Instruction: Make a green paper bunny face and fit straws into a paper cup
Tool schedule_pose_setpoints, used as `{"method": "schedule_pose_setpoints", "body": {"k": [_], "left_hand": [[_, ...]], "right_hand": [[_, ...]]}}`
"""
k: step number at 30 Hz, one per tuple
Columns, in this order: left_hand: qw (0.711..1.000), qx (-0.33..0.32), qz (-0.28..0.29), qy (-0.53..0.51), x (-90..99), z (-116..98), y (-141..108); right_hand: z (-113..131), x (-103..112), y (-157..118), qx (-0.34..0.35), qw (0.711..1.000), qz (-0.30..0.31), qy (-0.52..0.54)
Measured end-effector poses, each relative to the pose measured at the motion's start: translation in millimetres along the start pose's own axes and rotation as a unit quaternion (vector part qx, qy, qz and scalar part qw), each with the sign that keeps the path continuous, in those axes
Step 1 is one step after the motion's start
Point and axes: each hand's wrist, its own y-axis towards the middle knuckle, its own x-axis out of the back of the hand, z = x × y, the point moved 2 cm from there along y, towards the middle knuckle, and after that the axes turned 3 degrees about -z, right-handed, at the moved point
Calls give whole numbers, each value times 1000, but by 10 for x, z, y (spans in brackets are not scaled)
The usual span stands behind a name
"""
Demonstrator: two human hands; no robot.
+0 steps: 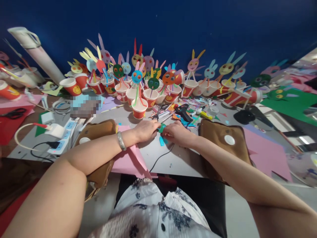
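My left hand (148, 130) rests low over the grey table, its fingertips closed on the left edge of a small green paper piece (161, 127). From the other side, my right hand (177, 133) has its fingers bent together at the same piece. Part of the green paper is hidden by my fingers. Just below it, a small bright blue paper strip (161, 141) lies on the table, close to my right fingertips. Behind my hands stands a red and white paper cup (139, 110) with a blue rabbit face (137, 76) on paper strips.
Rows of paper cups with rabbit faces stand along the blue wall. A black glue gun (184, 112) lies among paper scraps. Brown cushions (223, 145) flank my hands. A white power strip (64, 135) is at left, pink paper (268, 150) at right.
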Motion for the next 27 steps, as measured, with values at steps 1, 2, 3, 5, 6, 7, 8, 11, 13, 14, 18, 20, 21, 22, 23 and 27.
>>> {"method": "schedule_pose_setpoints", "body": {"k": [1, 2, 3, 5, 6, 7, 8, 11, 13, 14, 18, 20, 21, 22, 23, 27], "left_hand": [[1000, 8, -5, 1, 8, -3, 9], [1000, 16, -9, 2, 14, -3, 18], [1000, 23, -12, 3, 17, 2, 28], [999, 35, -15, 4, 9, 19, 45], [999, 39, -15, 4, 1, 30, 52], [999, 42, -15, 3, -8, 39, 57], [999, 44, -15, 2, -17, 45, 60], [999, 46, -11, -3, -24, 36, 54], [999, 48, -8, -7, -10, 16, 47], [999, 51, -7, -8, 0, 5, 45], [998, 69, -6, -14, 26, -19, 62], [997, 77, -2, -19, 21, -24, 84], [996, 81, 0, -22, 16, -26, 96], [996, 85, 2, -25, 11, -29, 108], [996, 90, 3, -28, 7, -31, 119], [994, 96, 7, -47, -12, -27, 152]], "right_hand": [[2, 5, 0, 1, 1000, 1, 11], [1, 18, -2, 3, 1000, 0, 24], [-6, 39, -7, 5, 999, -2, 39], [-43, 107, -24, 11, 997, -10, 78], [-74, 151, -33, 11, 995, -17, 101], [-113, 196, -42, 9, 992, -26, 126], [-156, 238, -50, 3, 988, -36, 152], [-284, 303, -64, -19, 973, -68, 221], [-350, 277, -63, -58, 943, -81, 316], [-376, 249, -61, -86, 915, -87, 385], [-422, 130, -53, -181, 766, -100, 608], [-427, 115, -53, -191, 740, -99, 637], [-429, 117, -56, -192, 734, -96, 645], [-433, 123, -61, -193, 728, -94, 651], [-438, 130, -68, -195, 721, -91, 658], [-457, 149, -104, -201, 708, -77, 672]]}}
